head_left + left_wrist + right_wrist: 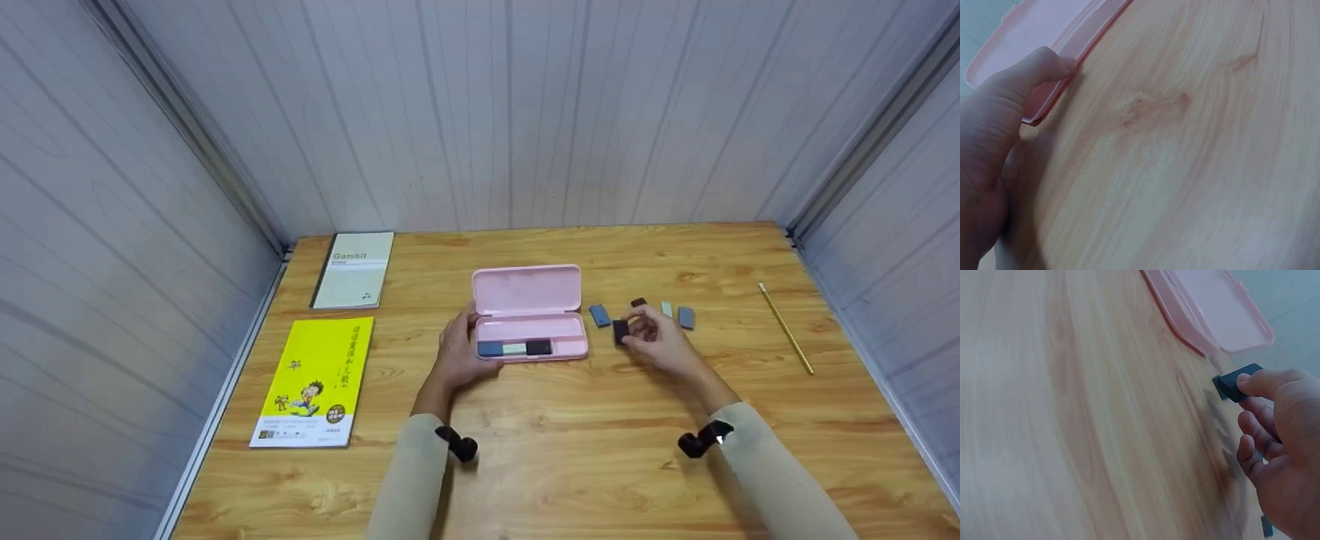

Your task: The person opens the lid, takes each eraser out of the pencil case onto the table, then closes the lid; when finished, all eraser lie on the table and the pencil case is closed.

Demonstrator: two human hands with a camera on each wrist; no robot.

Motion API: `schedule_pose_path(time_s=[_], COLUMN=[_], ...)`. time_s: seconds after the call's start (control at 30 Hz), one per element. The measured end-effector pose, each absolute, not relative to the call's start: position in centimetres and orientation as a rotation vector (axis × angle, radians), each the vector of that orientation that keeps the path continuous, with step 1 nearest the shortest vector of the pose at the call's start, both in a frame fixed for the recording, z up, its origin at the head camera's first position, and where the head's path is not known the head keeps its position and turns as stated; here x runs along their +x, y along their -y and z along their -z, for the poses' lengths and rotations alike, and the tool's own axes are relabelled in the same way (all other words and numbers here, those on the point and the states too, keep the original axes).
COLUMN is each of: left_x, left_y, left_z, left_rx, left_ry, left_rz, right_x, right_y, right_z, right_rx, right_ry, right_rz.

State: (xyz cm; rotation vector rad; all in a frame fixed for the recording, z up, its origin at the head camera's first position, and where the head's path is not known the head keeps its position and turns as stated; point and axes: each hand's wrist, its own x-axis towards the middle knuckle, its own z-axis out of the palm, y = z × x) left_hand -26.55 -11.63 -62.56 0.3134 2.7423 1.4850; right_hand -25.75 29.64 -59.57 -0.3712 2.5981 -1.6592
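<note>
We count three blocks (514, 349) lined up in the near compartment of the open pink case (531, 328) at mid-table, with bare room at their right; four loose blocks (599, 315) remain out to its right. We see the left hand (459, 351) gripping the case's left end, while the right hand (661, 343) pinches a dark block (621, 332) between thumb and fingers. We find a pencil (786, 328) far right, two books (322, 360) left, and nothing visibly blocking the compartment.
</note>
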Motion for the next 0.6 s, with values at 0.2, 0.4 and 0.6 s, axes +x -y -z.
schedule_pose_path(time_s=[0.2, 0.4, 0.6], left_x=[-26.5, -26.6, -26.6], left_y=[11.5, 11.5, 11.5], left_z=[62.3, 62.3, 62.4], left_rx=[0.283, 0.291, 0.294], left_ry=[-2.737, -2.739, -2.745], left_rz=[-1.471, -1.470, -1.465], right_x=[-25.6, -25.7, -25.8], right_y=[-31.1, -31.4, -31.6], right_z=[60.0, 60.2, 60.3], right_rx=[-0.339, -0.337, -0.312], right_ry=[-2.623, -2.638, -2.656], right_rz=[1.683, 1.655, 1.622])
